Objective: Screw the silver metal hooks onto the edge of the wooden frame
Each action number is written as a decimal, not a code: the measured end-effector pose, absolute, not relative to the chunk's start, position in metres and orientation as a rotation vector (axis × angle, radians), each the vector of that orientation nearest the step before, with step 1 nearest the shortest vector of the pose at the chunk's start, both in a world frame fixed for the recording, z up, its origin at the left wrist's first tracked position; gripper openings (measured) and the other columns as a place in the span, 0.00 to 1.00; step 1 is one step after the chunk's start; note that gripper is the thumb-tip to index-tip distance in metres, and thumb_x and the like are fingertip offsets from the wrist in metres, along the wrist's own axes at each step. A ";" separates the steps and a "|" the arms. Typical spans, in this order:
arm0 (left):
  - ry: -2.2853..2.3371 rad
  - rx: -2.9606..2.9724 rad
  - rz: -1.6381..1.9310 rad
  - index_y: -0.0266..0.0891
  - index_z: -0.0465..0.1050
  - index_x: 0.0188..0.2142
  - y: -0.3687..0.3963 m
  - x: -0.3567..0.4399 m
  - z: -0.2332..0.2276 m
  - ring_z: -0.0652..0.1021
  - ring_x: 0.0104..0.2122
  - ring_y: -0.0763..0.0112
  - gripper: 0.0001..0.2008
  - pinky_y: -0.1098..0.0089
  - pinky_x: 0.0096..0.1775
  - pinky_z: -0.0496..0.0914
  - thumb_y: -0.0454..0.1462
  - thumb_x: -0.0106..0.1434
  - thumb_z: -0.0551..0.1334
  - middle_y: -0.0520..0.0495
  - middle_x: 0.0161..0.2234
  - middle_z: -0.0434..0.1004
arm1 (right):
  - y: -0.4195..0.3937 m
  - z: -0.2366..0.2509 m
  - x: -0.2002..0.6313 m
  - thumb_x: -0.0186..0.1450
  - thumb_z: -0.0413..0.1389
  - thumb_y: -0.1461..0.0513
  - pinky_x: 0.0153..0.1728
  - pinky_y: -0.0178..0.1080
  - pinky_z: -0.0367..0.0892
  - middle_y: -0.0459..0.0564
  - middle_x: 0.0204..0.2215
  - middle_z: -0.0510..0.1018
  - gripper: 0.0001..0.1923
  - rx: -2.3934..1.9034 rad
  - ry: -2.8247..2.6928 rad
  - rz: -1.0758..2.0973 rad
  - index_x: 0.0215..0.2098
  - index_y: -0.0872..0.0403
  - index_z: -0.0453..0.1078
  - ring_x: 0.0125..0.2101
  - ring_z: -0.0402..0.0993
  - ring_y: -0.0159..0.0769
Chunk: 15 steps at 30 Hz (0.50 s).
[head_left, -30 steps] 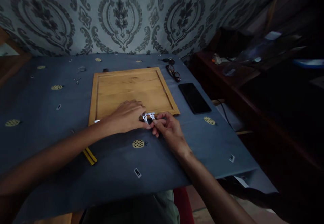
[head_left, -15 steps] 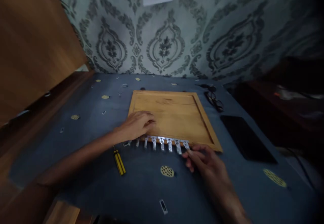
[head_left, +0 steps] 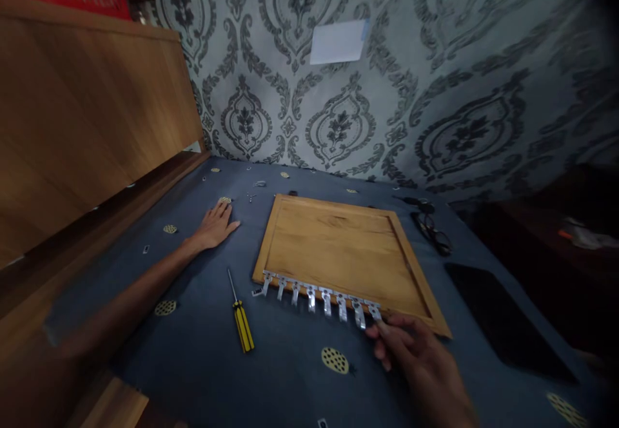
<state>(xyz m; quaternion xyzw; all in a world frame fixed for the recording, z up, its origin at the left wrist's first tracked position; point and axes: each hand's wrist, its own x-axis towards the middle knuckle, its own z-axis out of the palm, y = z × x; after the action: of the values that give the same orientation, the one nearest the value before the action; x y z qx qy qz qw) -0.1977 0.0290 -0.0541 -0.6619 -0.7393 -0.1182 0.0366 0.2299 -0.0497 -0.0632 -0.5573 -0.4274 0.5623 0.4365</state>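
A square wooden panel with a raised rim (head_left: 338, 254) lies on a blue patterned cloth (head_left: 203, 350). Along its near edge runs a row of several small silver metal brackets (head_left: 316, 294). My right hand (head_left: 411, 350) sits at the right end of that row, fingertips pinching the last bracket. My left hand (head_left: 215, 225) lies flat and open on the cloth, well left of the panel, near a few tiny metal parts (head_left: 256, 186). A yellow-handled screwdriver (head_left: 240, 321) rests on the cloth between my arms.
A dark phone (head_left: 503, 318) lies on the cloth right of the panel, with glasses (head_left: 435, 234) beyond it. A wooden cabinet side (head_left: 87, 118) rises at the left, and patterned wallpaper with a white note (head_left: 338, 41) stands behind. Dark furniture fills the right.
My left hand left the panel and moved far left onto the cloth. My right hand slid to the right end of the bracket row. The view swung left and up.
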 end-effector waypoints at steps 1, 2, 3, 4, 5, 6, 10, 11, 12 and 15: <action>-2.259 -2.042 -0.369 0.37 0.68 0.57 0.031 -0.197 -0.056 0.75 0.54 0.60 0.21 0.52 0.55 0.73 0.45 0.68 0.61 0.40 0.57 0.71 | -0.050 -0.064 0.230 0.47 0.72 0.44 0.21 0.38 0.69 0.51 0.25 0.83 0.27 -1.385 -1.063 1.396 0.33 0.51 0.68 0.20 0.71 0.35; -2.245 -2.053 -0.378 0.37 0.68 0.57 0.035 -0.196 -0.057 0.75 0.54 0.60 0.21 0.52 0.55 0.73 0.44 0.68 0.61 0.40 0.57 0.71 | -0.050 -0.064 0.230 0.47 0.71 0.44 0.21 0.37 0.69 0.51 0.25 0.83 0.28 -1.385 -1.065 1.394 0.33 0.51 0.67 0.20 0.71 0.35; -2.229 -2.066 -0.389 0.37 0.68 0.57 0.039 -0.193 -0.057 0.75 0.54 0.60 0.21 0.52 0.54 0.73 0.44 0.68 0.61 0.40 0.57 0.71 | -0.050 -0.064 0.230 0.47 0.71 0.43 0.21 0.37 0.69 0.51 0.25 0.82 0.29 -1.386 -1.067 1.393 0.33 0.51 0.67 0.20 0.71 0.35; -2.215 -2.078 -0.399 0.37 0.68 0.57 0.045 -0.191 -0.057 0.75 0.53 0.61 0.21 0.53 0.54 0.74 0.44 0.68 0.61 0.40 0.56 0.71 | -0.050 -0.064 0.229 0.46 0.72 0.43 0.21 0.37 0.68 0.51 0.24 0.82 0.30 -1.387 -1.064 1.385 0.33 0.51 0.67 0.19 0.70 0.34; -2.204 -2.086 -0.406 0.37 0.68 0.57 0.052 -0.188 -0.057 0.75 0.53 0.61 0.21 0.54 0.53 0.74 0.44 0.68 0.61 0.40 0.56 0.71 | -0.050 -0.063 0.228 0.44 0.72 0.42 0.20 0.37 0.68 0.50 0.23 0.82 0.31 -1.391 -1.061 1.373 0.33 0.51 0.66 0.19 0.70 0.34; -2.200 -2.089 -0.408 0.37 0.68 0.56 0.060 -0.186 -0.057 0.76 0.52 0.62 0.20 0.54 0.53 0.74 0.44 0.68 0.61 0.41 0.55 0.71 | -0.050 -0.062 0.227 0.43 0.71 0.41 0.20 0.37 0.67 0.50 0.22 0.81 0.32 -1.396 -1.057 1.364 0.33 0.51 0.66 0.18 0.70 0.34; -2.215 -2.073 -0.383 0.38 0.69 0.56 0.087 -0.183 -0.055 0.76 0.51 0.63 0.19 0.55 0.52 0.75 0.44 0.69 0.61 0.41 0.54 0.72 | -0.052 -0.058 0.225 0.45 0.71 0.41 0.21 0.36 0.68 0.49 0.23 0.81 0.31 -1.399 -1.077 1.362 0.33 0.52 0.67 0.19 0.70 0.33; -2.220 -2.074 -0.374 0.38 0.69 0.55 0.091 -0.184 -0.054 0.76 0.51 0.63 0.19 0.56 0.52 0.75 0.44 0.69 0.61 0.41 0.54 0.72 | -0.052 -0.057 0.225 0.46 0.71 0.42 0.22 0.36 0.68 0.50 0.24 0.82 0.30 -1.392 -1.084 1.365 0.33 0.52 0.67 0.20 0.71 0.33; -2.225 -2.079 -0.367 0.38 0.69 0.55 0.094 -0.185 -0.054 0.76 0.50 0.63 0.19 0.56 0.52 0.75 0.44 0.69 0.61 0.41 0.54 0.72 | -0.053 -0.056 0.225 0.47 0.71 0.42 0.22 0.36 0.68 0.50 0.24 0.82 0.29 -1.385 -1.084 1.364 0.33 0.52 0.67 0.20 0.71 0.33; -2.248 -2.084 -0.357 0.37 0.70 0.54 0.099 -0.191 -0.051 0.76 0.50 0.64 0.19 0.56 0.51 0.75 0.44 0.69 0.61 0.41 0.54 0.73 | -0.054 -0.056 0.225 0.47 0.71 0.43 0.22 0.36 0.68 0.50 0.24 0.82 0.29 -1.360 -1.075 1.367 0.33 0.52 0.67 0.20 0.71 0.33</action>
<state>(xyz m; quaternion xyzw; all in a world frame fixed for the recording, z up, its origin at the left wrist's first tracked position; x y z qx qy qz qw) -0.1905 0.0992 -0.0506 -0.6749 -0.7283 -0.1155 0.0277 0.2255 -0.0537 -0.0557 -0.5502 -0.4349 0.5529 0.4500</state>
